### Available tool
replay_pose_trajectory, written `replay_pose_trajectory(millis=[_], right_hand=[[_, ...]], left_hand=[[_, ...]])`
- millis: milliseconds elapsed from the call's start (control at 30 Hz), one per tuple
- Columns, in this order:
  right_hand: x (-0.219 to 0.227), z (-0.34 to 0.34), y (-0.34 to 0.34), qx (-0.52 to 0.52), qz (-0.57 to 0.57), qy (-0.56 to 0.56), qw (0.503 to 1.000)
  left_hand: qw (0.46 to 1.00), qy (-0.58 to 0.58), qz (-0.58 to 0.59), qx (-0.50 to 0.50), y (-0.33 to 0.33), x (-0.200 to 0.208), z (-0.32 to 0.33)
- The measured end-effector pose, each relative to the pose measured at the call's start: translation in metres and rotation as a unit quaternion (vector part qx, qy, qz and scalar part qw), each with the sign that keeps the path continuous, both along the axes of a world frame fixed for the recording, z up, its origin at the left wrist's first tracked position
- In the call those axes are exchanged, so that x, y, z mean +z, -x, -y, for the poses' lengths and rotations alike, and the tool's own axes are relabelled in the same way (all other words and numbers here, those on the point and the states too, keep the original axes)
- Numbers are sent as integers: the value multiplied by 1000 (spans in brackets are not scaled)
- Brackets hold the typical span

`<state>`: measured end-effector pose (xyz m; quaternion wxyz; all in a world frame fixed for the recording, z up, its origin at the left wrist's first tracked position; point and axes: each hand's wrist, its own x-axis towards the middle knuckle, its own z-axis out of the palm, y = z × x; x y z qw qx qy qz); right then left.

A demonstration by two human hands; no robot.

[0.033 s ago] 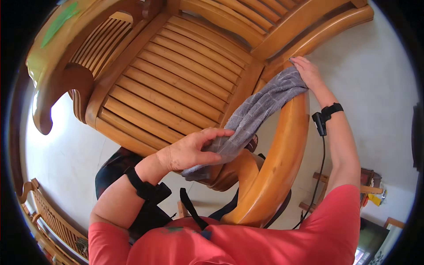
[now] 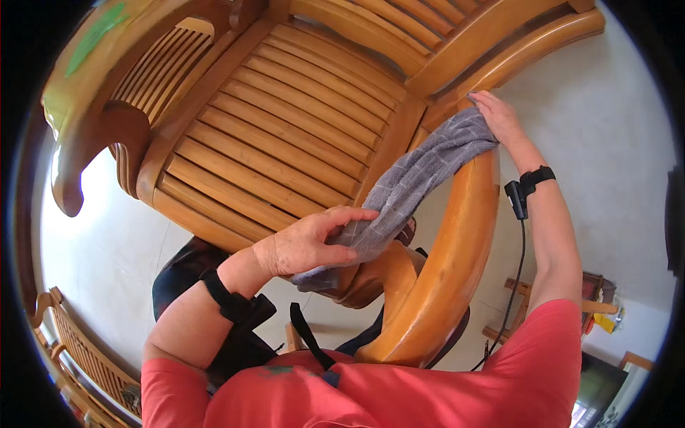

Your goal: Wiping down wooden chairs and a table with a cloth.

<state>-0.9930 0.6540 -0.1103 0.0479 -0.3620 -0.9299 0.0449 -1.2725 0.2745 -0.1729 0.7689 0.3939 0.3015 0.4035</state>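
Note:
A grey towel [image 2: 410, 182] with a pale grid of lines stretches slantwise from the far end of a curved wooden armrest [image 2: 460, 250] toward the seat's front corner. My right hand [image 2: 499, 119] holds its far end down over the top of the armrest, fingers bent round the cloth. At the near end, my left hand [image 2: 303, 245] pinches the towel between thumb and fingers, with a loose end hanging below. Parts of the left fingers are hidden by the cloth. Beside the towel lies the slatted wooden seat [image 2: 278, 128] of the chair.
A table edge [image 2: 96, 107] of carved wood with a green leaf shape curves in at the upper left. Another slatted wooden seat [image 2: 93, 349] stands at the lower left. A small wooden stool [image 2: 596, 303] is at the right. A black cable [image 2: 519, 285] hangs from my right wrist strap.

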Motion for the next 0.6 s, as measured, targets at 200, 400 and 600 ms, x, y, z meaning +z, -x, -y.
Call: replay_pose_trajectory(millis=[200, 400, 600], right_hand=[[-11, -38, -27, -76, 329, -95, 936], [-87, 21, -124, -475, -481, 332, 658], [-35, 2, -143, -351, -159, -30, 922]], left_hand=[[988, -90, -127, -21, -3, 11, -9], [1000, -17, 9, 0, -1, 15, -9], [987, 116, 114, -7, 2, 17, -6]])
